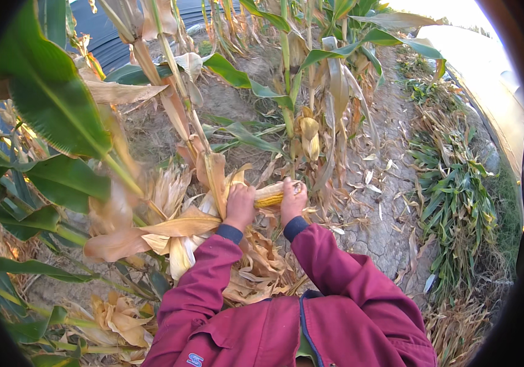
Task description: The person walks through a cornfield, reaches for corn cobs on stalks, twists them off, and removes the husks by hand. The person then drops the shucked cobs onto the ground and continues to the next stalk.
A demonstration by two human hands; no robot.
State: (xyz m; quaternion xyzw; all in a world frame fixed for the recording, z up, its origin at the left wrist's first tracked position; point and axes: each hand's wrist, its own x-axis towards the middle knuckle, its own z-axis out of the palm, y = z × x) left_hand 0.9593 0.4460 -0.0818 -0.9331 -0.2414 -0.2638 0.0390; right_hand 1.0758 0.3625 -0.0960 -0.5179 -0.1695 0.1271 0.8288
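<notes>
An ear of maize (268, 196) lies level between my hands, its yellow kernels bare along the lower side. My left hand (240, 206) grips its base end, where peeled-back dry husks (184, 231) hang off to the left. Around the tip end closes my right hand (294, 200), with a little of the ear showing past the fingers. A dry maize stalk (207, 160) rises from beside my left hand toward the top left. Whether the ear is still joined to that stalk is hidden by the hand and husks.
Broad green maize leaves (55, 96) crowd the left side. Ahead, another ear (310, 137) hangs in its husk on a standing stalk (287, 91). Cracked soil (372, 234) runs along the right, beside a heap of cut leaves (457, 197). Plastic sheeting (482, 69) borders the far right.
</notes>
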